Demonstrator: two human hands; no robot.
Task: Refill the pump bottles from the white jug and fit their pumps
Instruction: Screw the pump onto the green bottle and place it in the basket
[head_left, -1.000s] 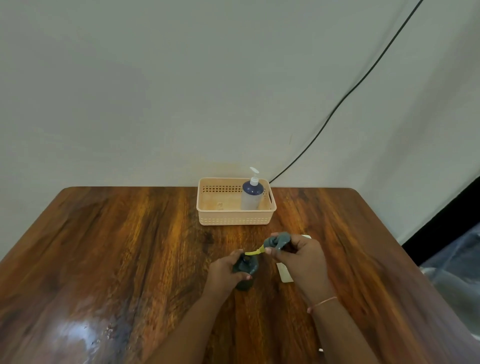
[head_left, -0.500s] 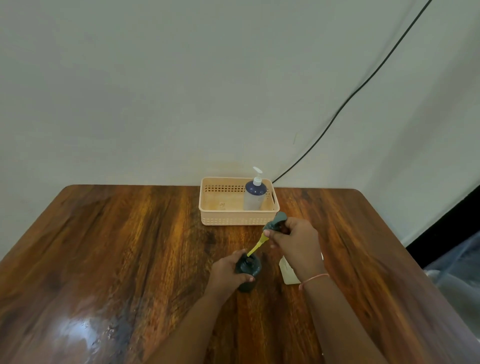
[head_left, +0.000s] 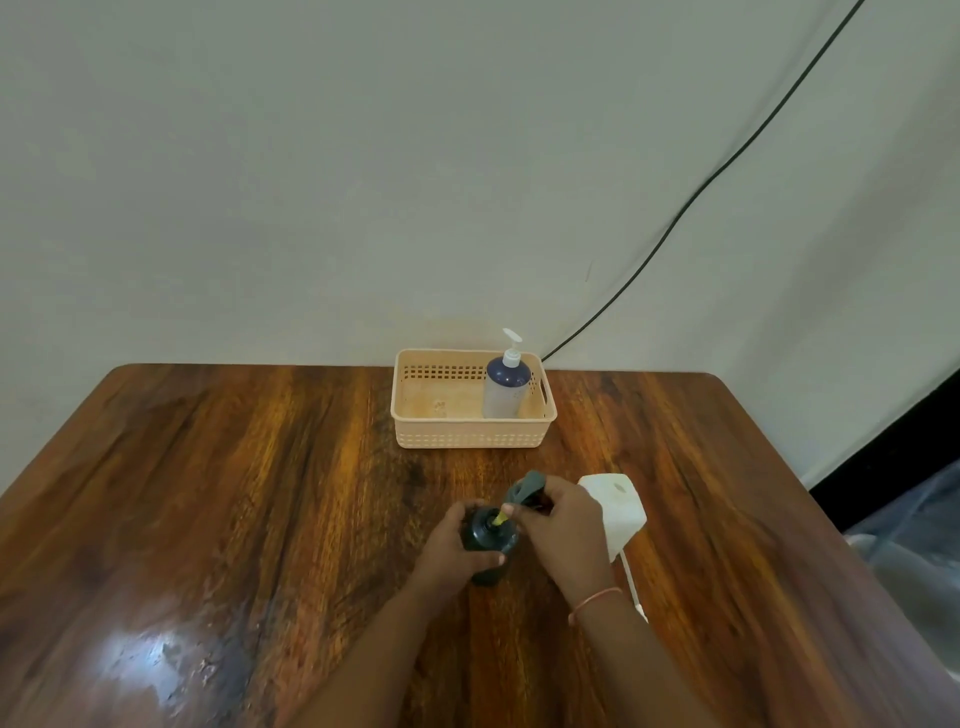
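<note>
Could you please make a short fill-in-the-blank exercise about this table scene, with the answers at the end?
1. The left hand holds the dark bottle upright on the ____.
2. The right hand lowers the grey pump so its yellow tube enters the bottle's ____.
3. The bottle with the white pump stands inside the ____.
4. The white jug sits to the ____ of the right hand.

Answers: table; neck; basket; right
</note>
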